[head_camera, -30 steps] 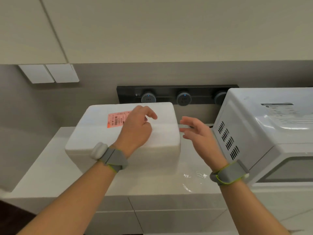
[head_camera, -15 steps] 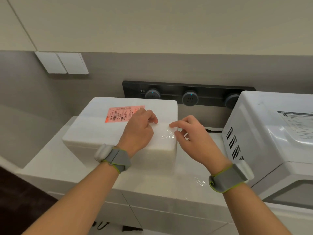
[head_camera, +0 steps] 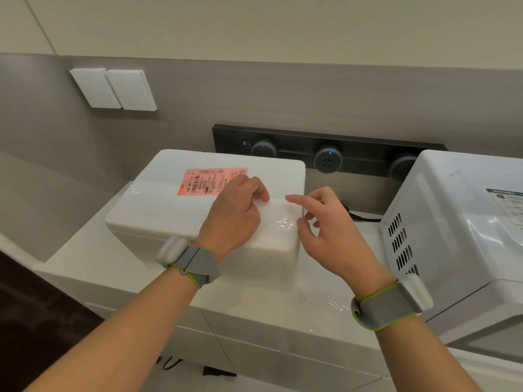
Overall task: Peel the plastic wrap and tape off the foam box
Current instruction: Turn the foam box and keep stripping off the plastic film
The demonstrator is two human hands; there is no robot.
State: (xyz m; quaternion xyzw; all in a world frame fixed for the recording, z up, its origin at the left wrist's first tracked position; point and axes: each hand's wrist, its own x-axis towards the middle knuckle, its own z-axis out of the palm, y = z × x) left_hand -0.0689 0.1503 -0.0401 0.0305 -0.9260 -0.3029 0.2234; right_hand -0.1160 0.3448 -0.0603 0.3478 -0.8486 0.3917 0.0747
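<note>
- The foam box [head_camera: 169, 210] sits on the white counter [head_camera: 93, 258], its long axis running roughly from 9 to 3 o'clock in the view. A pink shipping label [head_camera: 210, 181] lies on the lid toward 11 o'clock of the box's middle.
- The plastic wrap [head_camera: 284, 223] shows only as a crinkled glint on the lid's right end, near the 4 o'clock corner. A faint raised line crosses the lid just above it, possibly a tape or film edge.
- The left hand [head_camera: 232, 219] rests knuckles-up on the lid with its fingers curled under. Whether they pinch the film or merely press it down I cannot tell (clear film hides well).
- The right hand [head_camera: 325, 236] hangs at the box's right end, its index finger [head_camera: 297, 198] stretched toward 9 o'clock and touching the lid. The other fingers are loosely bent at the edge, and I see nothing held.
- The relation that matters: the glinting wrap lies between the hands, at 3 o'clock from the left hand and about 10 o'clock from the right. The right fingertips are nearer, so lifting the edge looks like their job, with the left hand bracing the box.
- A microwave oven [head_camera: 452, 222] stands close at 3 o'clock, leaving little room to pull that way. A loose scrap of clear film [head_camera: 336, 305] lies on the counter at 5 o'clock.
</note>
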